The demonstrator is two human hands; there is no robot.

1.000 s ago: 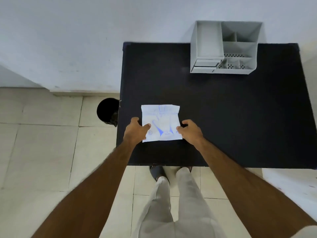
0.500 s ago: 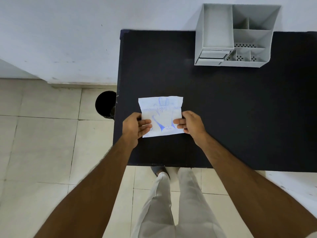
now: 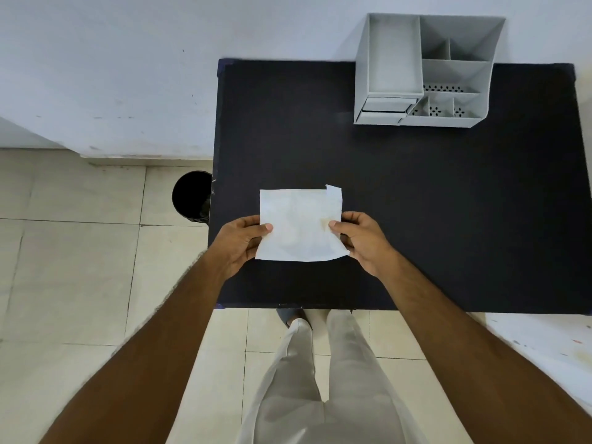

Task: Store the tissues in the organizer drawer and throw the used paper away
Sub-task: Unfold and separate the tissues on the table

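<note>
Both hands, left hand [image 3: 241,241] and right hand [image 3: 362,239], pinch the tissue packet [image 3: 300,226] above the counter [image 3: 448,203]. It is now turned over: the blue print is hidden, plain side up. Probably opening comes next; the organizer [image 3: 426,70] waits far.

We are looking through one head-worn camera, facing steeply down from above the table's [image 3: 448,203] near edge, close in; the wall [image 3: 128,75] is lying at 12 o'clock, our legs [image 3: 320,379] at 6.
</note>
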